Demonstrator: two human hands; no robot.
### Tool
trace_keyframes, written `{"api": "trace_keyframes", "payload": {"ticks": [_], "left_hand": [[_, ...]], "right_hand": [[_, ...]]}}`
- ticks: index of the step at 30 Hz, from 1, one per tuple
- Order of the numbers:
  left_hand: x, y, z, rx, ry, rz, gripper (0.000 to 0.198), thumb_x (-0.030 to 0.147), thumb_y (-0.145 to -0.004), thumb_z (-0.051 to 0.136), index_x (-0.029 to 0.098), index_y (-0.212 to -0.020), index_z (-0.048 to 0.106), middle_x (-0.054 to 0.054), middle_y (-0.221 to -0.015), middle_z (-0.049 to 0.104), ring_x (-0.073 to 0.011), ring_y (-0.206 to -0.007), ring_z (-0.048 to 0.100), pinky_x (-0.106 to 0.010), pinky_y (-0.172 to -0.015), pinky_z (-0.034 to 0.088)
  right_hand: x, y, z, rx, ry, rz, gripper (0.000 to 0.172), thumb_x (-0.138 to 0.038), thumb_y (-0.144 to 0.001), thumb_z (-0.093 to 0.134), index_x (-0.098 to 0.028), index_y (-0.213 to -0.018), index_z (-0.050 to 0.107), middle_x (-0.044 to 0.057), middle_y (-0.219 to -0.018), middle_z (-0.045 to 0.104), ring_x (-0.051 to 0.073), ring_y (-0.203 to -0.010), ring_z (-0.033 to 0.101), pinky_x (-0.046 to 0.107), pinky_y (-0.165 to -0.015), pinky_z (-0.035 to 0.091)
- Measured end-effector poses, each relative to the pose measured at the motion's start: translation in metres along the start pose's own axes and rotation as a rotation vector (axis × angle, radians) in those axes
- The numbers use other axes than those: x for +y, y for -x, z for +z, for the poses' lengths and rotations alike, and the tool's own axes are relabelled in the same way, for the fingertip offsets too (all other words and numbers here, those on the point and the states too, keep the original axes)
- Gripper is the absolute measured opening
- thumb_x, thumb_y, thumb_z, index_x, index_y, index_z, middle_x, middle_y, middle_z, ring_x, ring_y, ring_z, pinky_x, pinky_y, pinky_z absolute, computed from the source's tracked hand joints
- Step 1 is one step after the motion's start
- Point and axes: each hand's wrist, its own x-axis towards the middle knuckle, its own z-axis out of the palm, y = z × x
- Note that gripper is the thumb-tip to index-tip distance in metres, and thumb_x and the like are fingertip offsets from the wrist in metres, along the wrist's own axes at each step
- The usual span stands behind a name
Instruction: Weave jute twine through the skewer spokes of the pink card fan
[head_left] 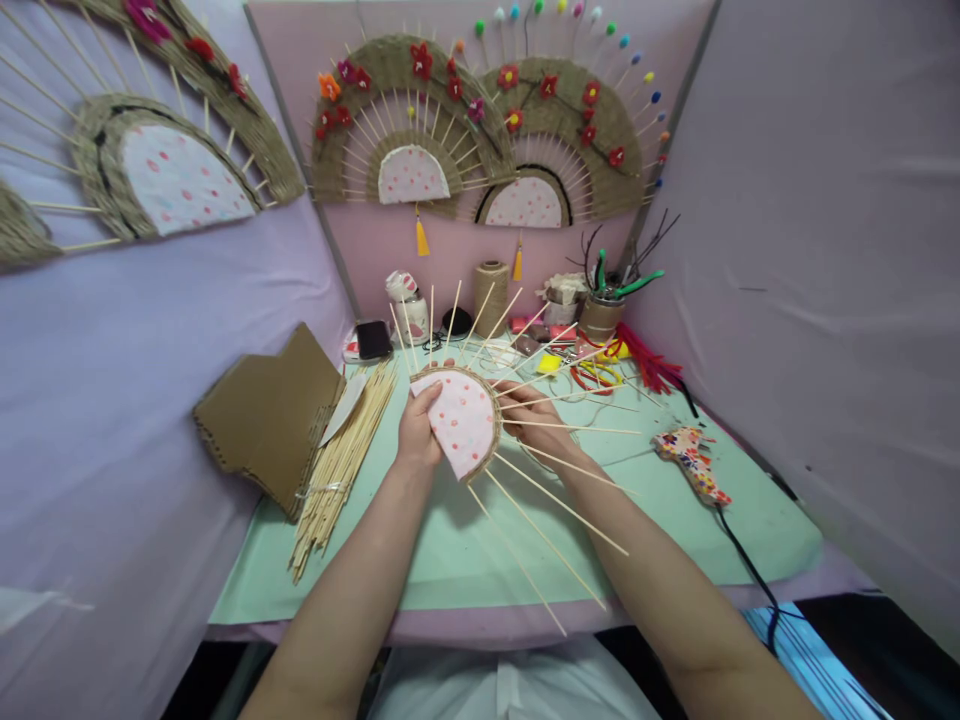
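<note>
A half-round fan frame (pixel 463 418) is held up over the table, tilted. Its centre is white with pink dots, edged with jute twine, and thin wooden sticks (pixel 559 480) fan out from the rim. My left hand (pixel 421 425) grips its straight side, thumb on the dotted face and fingers behind. At the right rim, my right hand (pixel 534 412) is closed on the twine-wrapped edge among the sticks; its fingertips are partly hidden behind the frame. A loose strand of twine (pixel 574 440) trails near the right wrist.
A bundle of sticks (pixel 341 470) and brown cardboard (pixel 270 420) lie left. A patterned glue gun (pixel 691 462) with a black cord lies right. Behind stand a twine spool (pixel 491 298), jars, scissors (pixel 596 375) and red pipe cleaners (pixel 649 358). Finished fans (pixel 412 110) hang on the wall.
</note>
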Motion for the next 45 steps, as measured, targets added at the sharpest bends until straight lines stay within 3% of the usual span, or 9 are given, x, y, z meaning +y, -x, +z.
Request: {"api": "trace_keyframes", "payload": {"ticks": [6, 12, 15, 21, 25, 31, 36, 40, 45], "left_hand": [[-0.009, -0.004, -0.001, 0.192, -0.03, -0.228, 0.024, 0.013, -0.076, 0.058, 0.015, -0.101, 0.059, -0.006, -0.084, 0.071, -0.0199, -0.084, 0.067, -0.037, -0.086, 0.049], [-0.009, 0.002, 0.004, 0.047, 0.005, -0.457, 0.029, 0.014, -0.077, 0.058, 0.012, -0.105, 0.059, -0.01, -0.089, 0.071, -0.0227, -0.093, 0.066, -0.039, -0.093, 0.047], [-0.012, 0.007, 0.006, 0.025, 0.012, -0.459, 0.034, 0.005, -0.072, 0.058, 0.012, -0.105, 0.059, -0.008, -0.087, 0.072, -0.0219, -0.094, 0.066, -0.038, -0.096, 0.045], [-0.019, 0.014, 0.007, -0.001, 0.034, -0.406, 0.037, 0.006, -0.066, 0.057, 0.012, -0.103, 0.06, -0.007, -0.083, 0.072, -0.0251, -0.097, 0.065, -0.043, -0.099, 0.043], [-0.017, 0.019, 0.005, -0.093, 0.047, -0.402, 0.044, 0.007, -0.064, 0.056, 0.012, -0.108, 0.059, -0.009, -0.089, 0.072, -0.0272, -0.101, 0.063, -0.047, -0.1, 0.04], [-0.014, 0.026, 0.004, -0.252, 0.048, -0.403, 0.05, 0.011, -0.065, 0.057, 0.011, -0.115, 0.057, -0.011, -0.095, 0.071, -0.03, -0.108, 0.059, -0.049, -0.101, 0.037], [-0.01, 0.03, 0.007, -0.383, 0.035, -0.379, 0.056, 0.015, -0.068, 0.058, 0.013, -0.123, 0.051, -0.012, -0.112, 0.066, -0.0297, -0.115, 0.054, -0.048, -0.103, 0.035], [-0.008, 0.03, 0.007, -0.338, 0.015, -0.37, 0.055, 0.015, -0.066, 0.059, 0.013, -0.121, 0.053, -0.012, -0.109, 0.067, -0.0308, -0.115, 0.054, -0.049, -0.103, 0.035], [-0.009, 0.029, 0.006, -0.274, 0.049, -0.397, 0.048, 0.021, -0.07, 0.056, 0.012, -0.117, 0.054, -0.013, -0.11, 0.067, -0.0312, -0.118, 0.052, -0.051, -0.104, 0.033]], "right_hand": [[0.006, -0.006, -0.004, 0.03, -0.04, 0.034, 0.045, -0.049, -0.064, 0.071, -0.023, -0.1, 0.065, 0.0, -0.072, 0.066, 0.012, -0.061, 0.054, 0.024, -0.051, 0.038], [0.003, -0.013, -0.013, 0.137, -0.007, 0.005, 0.043, -0.046, -0.063, 0.07, -0.021, -0.097, 0.066, 0.002, -0.071, 0.066, 0.012, -0.055, 0.054, 0.023, -0.047, 0.036], [-0.001, -0.011, -0.015, 0.152, -0.023, -0.016, 0.041, -0.045, -0.063, 0.07, -0.021, -0.096, 0.066, 0.001, -0.069, 0.065, 0.011, -0.052, 0.052, 0.022, -0.045, 0.033], [-0.005, -0.003, -0.009, 0.159, -0.117, -0.049, 0.031, -0.038, -0.06, 0.073, -0.023, -0.087, 0.068, -0.001, -0.068, 0.063, 0.009, -0.049, 0.047, 0.022, -0.044, 0.031], [-0.009, -0.001, -0.009, 0.165, -0.116, -0.065, 0.021, -0.034, -0.056, 0.073, -0.021, -0.072, 0.067, 0.0, -0.068, 0.063, 0.011, -0.052, 0.048, 0.024, -0.046, 0.033], [-0.018, -0.001, -0.02, 0.151, -0.115, -0.084, 0.017, -0.029, -0.047, 0.073, -0.02, -0.056, 0.062, -0.003, -0.057, 0.054, 0.005, -0.042, 0.029, 0.021, -0.041, 0.021], [-0.017, 0.001, -0.027, 0.042, -0.028, -0.084, 0.022, -0.035, -0.05, 0.074, -0.02, -0.056, 0.06, -0.002, -0.059, 0.052, 0.007, -0.047, 0.035, 0.021, -0.043, 0.026], [-0.018, 0.003, -0.03, -0.04, -0.053, -0.101, 0.025, -0.038, -0.051, 0.075, -0.019, -0.056, 0.059, -0.001, -0.062, 0.051, 0.008, -0.051, 0.038, 0.021, -0.044, 0.028], [-0.019, 0.003, -0.031, -0.094, -0.084, -0.085, 0.025, -0.038, -0.053, 0.075, -0.019, -0.056, 0.059, -0.002, -0.061, 0.048, 0.006, -0.047, 0.032, 0.022, -0.043, 0.024]]}}
